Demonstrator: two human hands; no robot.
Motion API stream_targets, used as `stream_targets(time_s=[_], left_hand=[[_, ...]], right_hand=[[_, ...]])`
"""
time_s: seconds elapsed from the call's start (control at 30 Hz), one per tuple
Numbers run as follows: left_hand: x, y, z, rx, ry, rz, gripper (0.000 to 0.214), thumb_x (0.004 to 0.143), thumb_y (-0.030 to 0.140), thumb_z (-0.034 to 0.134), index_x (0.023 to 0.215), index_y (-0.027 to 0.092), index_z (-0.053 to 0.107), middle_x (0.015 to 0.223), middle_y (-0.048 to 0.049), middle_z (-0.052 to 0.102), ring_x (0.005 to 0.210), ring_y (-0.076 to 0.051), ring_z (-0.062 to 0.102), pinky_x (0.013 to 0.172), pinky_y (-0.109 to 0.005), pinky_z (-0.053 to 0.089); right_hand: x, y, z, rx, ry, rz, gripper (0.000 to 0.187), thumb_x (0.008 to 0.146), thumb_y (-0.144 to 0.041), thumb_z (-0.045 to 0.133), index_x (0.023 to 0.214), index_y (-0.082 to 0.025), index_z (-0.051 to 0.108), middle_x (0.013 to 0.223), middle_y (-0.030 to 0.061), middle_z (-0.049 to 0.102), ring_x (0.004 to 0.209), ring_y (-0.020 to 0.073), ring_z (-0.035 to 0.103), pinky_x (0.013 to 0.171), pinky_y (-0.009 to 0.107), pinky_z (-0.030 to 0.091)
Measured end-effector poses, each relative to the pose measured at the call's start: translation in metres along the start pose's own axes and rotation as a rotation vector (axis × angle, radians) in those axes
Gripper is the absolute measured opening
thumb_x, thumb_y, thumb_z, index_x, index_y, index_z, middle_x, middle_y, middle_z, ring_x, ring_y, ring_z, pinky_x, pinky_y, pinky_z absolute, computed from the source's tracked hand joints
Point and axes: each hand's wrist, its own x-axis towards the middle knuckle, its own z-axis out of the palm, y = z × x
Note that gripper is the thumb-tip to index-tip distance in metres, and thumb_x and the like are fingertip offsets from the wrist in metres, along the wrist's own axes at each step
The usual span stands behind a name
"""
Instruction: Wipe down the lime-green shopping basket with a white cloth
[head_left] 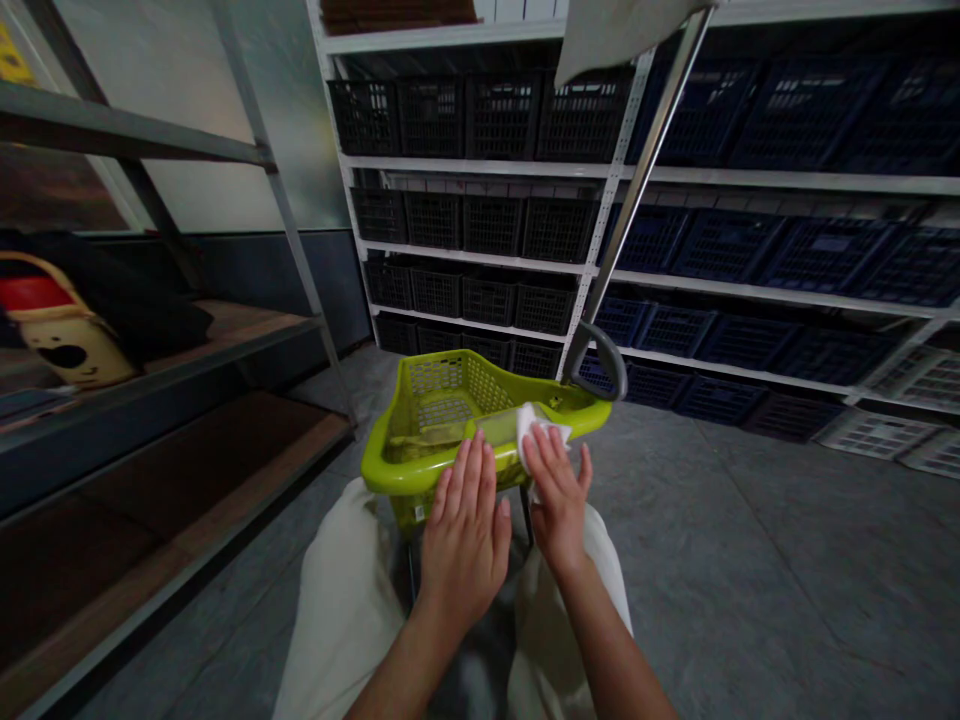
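Pressing a white cloth (538,425) against the near rim of a lime-green plastic basket (390,465), the right hand (559,500) holds the cloth under its fingers, which are slightly curled. The left hand (465,545) lies flat and open, with its fingertips on the same rim just beside the cloth. The basket stands directly in front of the person's beige trousers (337,600), apparently on thin dark legs, and a long metal handle (645,170) with a grey grip (604,360) rises from its far right corner. Beyond it, a white metal rack (480,170) carries rows of black crates (495,118) and navy crates (810,120) above a concrete floor (772,560). To the left, a wooden-topped metal shelf (225,345) holds a yellow-and-red container (64,335) with a dark face-like mark on its side.
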Motion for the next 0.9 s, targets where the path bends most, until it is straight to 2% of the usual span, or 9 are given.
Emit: stream_targets(time_s=[0.07, 0.13, 0.3, 0.47, 0.5, 0.67, 0.73, 0.83, 0.9], left_hand=[[0.000, 0.000, 0.000, -0.001, -0.015, 0.003, 0.066, 0.099, 0.023, 0.037, 0.157, 0.008, 0.009, 0.161, -0.0142, 0.028, 0.151, -0.025, 0.021, 0.121, -0.041, 0.021], [0.000, 0.001, 0.000, 0.005, -0.025, 0.003, 0.067, 0.098, 0.023, 0.037, 0.157, 0.007, 0.010, 0.162, -0.0143, 0.027, 0.152, -0.025, 0.020, 0.122, -0.041, 0.019], [-0.001, 0.000, 0.001, 0.025, -0.014, 0.002, 0.066, 0.098, 0.023, 0.037, 0.157, 0.007, 0.013, 0.162, -0.0147, 0.027, 0.152, -0.026, 0.020, 0.122, -0.041, 0.017], [0.001, 0.000, -0.003, 0.020, -0.035, 0.017, 0.067, 0.099, 0.023, 0.037, 0.157, 0.006, 0.009, 0.162, -0.0151, 0.026, 0.152, -0.025, 0.021, 0.121, -0.040, 0.020], [0.001, 0.000, -0.004, 0.024, -0.032, 0.017, 0.067, 0.098, 0.023, 0.037, 0.157, 0.006, 0.009, 0.162, -0.0152, 0.026, 0.151, -0.025, 0.021, 0.121, -0.040, 0.019], [0.002, 0.000, -0.004, 0.041, -0.025, 0.012, 0.066, 0.098, 0.022, 0.038, 0.157, 0.006, 0.014, 0.162, -0.0149, 0.026, 0.152, -0.026, 0.020, 0.122, -0.041, 0.017], [0.002, 0.000, -0.004, 0.040, -0.031, 0.008, 0.065, 0.098, 0.022, 0.038, 0.156, 0.006, 0.015, 0.162, -0.0149, 0.026, 0.151, -0.025, 0.021, 0.122, -0.040, 0.018], [0.002, -0.001, -0.004, 0.040, -0.043, 0.011, 0.066, 0.098, 0.022, 0.038, 0.156, 0.005, 0.014, 0.162, -0.0155, 0.026, 0.151, -0.025, 0.022, 0.121, -0.039, 0.020], [0.002, -0.001, -0.004, 0.044, -0.039, 0.014, 0.065, 0.098, 0.022, 0.037, 0.156, 0.005, 0.014, 0.162, -0.0156, 0.026, 0.151, -0.025, 0.022, 0.121, -0.040, 0.020]], right_hand=[[0.003, 0.003, 0.000, -0.024, 0.116, 0.207, 0.084, 0.078, -0.003, 0.032, 0.156, -0.031, 0.024, 0.154, 0.0054, 0.045, 0.147, 0.0220, 0.033, 0.120, 0.056, 0.015], [0.003, -0.001, 0.000, -0.018, 0.120, 0.264, 0.083, 0.079, -0.004, 0.032, 0.157, -0.029, 0.022, 0.155, 0.0071, 0.043, 0.149, 0.0228, 0.030, 0.119, 0.056, 0.017], [-0.002, -0.013, -0.006, 0.041, -0.107, -0.108, 0.076, 0.085, -0.008, 0.038, 0.156, -0.029, 0.024, 0.150, 0.0052, 0.050, 0.146, 0.0209, 0.036, 0.122, 0.051, 0.009], [0.002, 0.002, -0.002, -0.039, 0.105, 0.227, 0.078, 0.082, -0.005, 0.032, 0.156, -0.030, 0.025, 0.153, 0.0068, 0.045, 0.147, 0.0226, 0.034, 0.119, 0.055, 0.012], [0.003, 0.001, -0.002, -0.040, 0.099, 0.233, 0.079, 0.081, -0.006, 0.033, 0.156, -0.030, 0.024, 0.154, 0.0070, 0.044, 0.147, 0.0229, 0.033, 0.119, 0.055, 0.013], [0.003, -0.009, -0.011, 0.034, -0.135, -0.121, 0.081, 0.080, -0.007, 0.038, 0.156, -0.030, 0.023, 0.151, 0.0038, 0.048, 0.147, 0.0202, 0.035, 0.122, 0.049, 0.011], [0.005, -0.003, -0.013, 0.003, -0.082, -0.037, 0.082, 0.079, -0.005, 0.036, 0.155, -0.031, 0.025, 0.152, 0.0037, 0.048, 0.145, 0.0201, 0.037, 0.121, 0.051, 0.010], [0.008, 0.002, -0.011, -0.075, 0.063, 0.228, 0.083, 0.076, -0.003, 0.034, 0.155, -0.029, 0.027, 0.152, 0.0051, 0.047, 0.145, 0.0209, 0.037, 0.120, 0.053, 0.014], [0.008, -0.005, -0.012, -0.067, 0.026, 0.200, 0.085, 0.075, -0.003, 0.035, 0.156, -0.027, 0.025, 0.153, 0.0053, 0.046, 0.147, 0.0205, 0.033, 0.120, 0.052, 0.014]])
